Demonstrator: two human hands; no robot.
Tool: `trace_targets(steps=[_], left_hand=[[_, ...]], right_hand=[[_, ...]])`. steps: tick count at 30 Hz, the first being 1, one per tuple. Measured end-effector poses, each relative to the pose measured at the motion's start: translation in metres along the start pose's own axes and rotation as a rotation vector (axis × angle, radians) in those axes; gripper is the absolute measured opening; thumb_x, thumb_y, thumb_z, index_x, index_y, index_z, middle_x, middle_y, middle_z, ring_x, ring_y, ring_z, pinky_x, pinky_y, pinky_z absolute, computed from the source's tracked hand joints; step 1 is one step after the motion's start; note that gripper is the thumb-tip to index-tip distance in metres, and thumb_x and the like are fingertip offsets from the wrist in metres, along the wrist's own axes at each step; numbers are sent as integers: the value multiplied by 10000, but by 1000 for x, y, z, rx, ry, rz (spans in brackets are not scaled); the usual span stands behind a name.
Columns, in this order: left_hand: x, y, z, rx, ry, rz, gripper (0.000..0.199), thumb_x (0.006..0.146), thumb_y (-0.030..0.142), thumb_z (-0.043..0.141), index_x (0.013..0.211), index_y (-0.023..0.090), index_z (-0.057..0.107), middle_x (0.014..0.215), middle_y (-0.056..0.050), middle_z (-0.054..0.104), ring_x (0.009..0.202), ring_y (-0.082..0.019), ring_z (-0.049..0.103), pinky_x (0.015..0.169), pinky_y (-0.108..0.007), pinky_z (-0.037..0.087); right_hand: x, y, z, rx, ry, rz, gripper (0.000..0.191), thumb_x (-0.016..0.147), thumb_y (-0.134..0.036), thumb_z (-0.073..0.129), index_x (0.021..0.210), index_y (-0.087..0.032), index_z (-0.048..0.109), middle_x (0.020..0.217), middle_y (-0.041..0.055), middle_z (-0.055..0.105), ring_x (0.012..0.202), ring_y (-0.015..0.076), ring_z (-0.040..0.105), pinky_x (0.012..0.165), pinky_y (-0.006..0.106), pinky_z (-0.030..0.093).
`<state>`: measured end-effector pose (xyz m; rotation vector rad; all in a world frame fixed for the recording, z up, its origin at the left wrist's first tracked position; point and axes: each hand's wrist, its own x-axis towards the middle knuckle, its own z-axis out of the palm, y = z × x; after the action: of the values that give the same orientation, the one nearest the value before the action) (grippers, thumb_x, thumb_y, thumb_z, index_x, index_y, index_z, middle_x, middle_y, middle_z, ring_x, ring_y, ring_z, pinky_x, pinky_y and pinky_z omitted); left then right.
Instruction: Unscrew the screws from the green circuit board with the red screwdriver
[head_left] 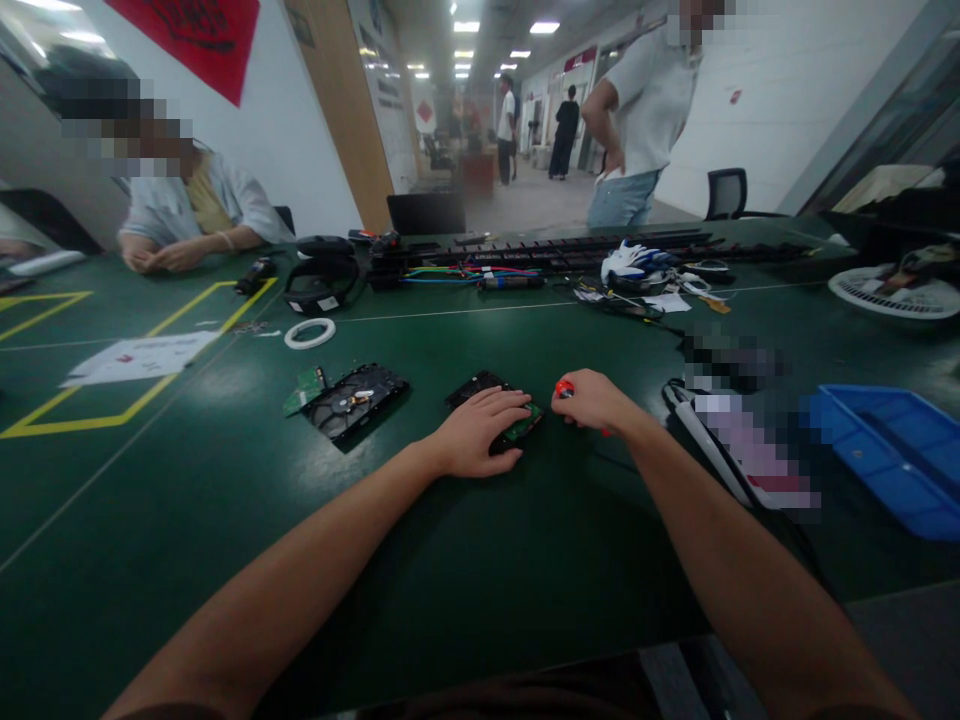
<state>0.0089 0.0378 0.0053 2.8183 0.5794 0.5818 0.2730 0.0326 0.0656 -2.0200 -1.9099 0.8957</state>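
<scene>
Fingers stretched out, my left hand (480, 432) lies flat over a black hard drive (480, 385) on the green table. Part of the drive's green circuit board (525, 422) shows beside the fingers; the rest is hidden by the hand. Just right of the drive, apart from it, my right hand (596, 400) is closed around a red-handled tool (564, 388) that looks like a screwdriver, its shaft and tip not visible. To the left sits an opened hard drive casing (356, 400), with a loose green circuit board (306, 390) at its left edge.
A blue tray (892, 450) stands at the right, near a white power strip (709, 440). White tape (310, 333), paper (142, 357), a glove (637, 262) and dark bars with wires (540, 255) lie farther back. One person sits at the far left; another stands beyond the table.
</scene>
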Motion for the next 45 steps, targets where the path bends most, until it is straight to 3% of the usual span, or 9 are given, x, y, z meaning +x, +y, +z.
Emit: trace_targets(steps=[9,15,19,24,31,41,45], left_hand=[[1,1,-2,11,-16,-2,674,964,453,679,1573,217,513,1693,-152,491,1595,-321,453,1363,-586,283],[0,1,-1,10,-14,1,676,962,448,679,1574,216,511,1693,-152,491,1591,-326,457,1360,-591,286],[0,2,-1,2,-3,-3,685,952,447,689,1564,195,515,1683,-167,500,1588,-329,462,1368,-575,278],[1,3,-3,-30,8,-37,861,938,471,703,1666,189,339,1692,-175,483,1577,-340,475,1369,-585,288],[-1,2,-2,-45,28,-66,990,951,551,694,1716,174,191,1715,-204,431,1596,-375,440,1364,-607,296],[0,1,-2,-12,10,-37,901,974,557,676,1694,185,284,1725,-179,430,1608,-344,426,1376,-585,274],[0,2,-3,-8,-8,-36,822,981,549,674,1658,199,366,1720,-168,440,1606,-341,430,1369,-588,288]], right_hand=[[-7,-5,-4,58,-36,-25,19,824,-161,709,806,-167,712,757,76,787,611,171,718,517,238,529],[-8,-8,-8,35,-9,-33,58,786,-174,713,730,-167,701,660,53,737,547,150,655,500,242,465],[-5,-5,-6,47,-2,-38,28,773,-188,727,776,-168,707,624,26,696,517,142,618,482,244,439],[-2,0,-1,133,-60,-36,127,795,-150,701,918,-170,724,675,9,687,580,145,640,493,227,472],[3,7,-1,190,-129,-25,21,821,-152,708,824,-154,729,615,19,660,530,139,584,464,242,434],[2,10,-3,218,-168,-27,64,809,-142,729,746,-148,715,647,35,695,543,124,593,483,234,430],[4,11,-3,237,-172,-34,50,811,-123,736,845,-156,719,645,13,684,557,125,599,487,226,438]])
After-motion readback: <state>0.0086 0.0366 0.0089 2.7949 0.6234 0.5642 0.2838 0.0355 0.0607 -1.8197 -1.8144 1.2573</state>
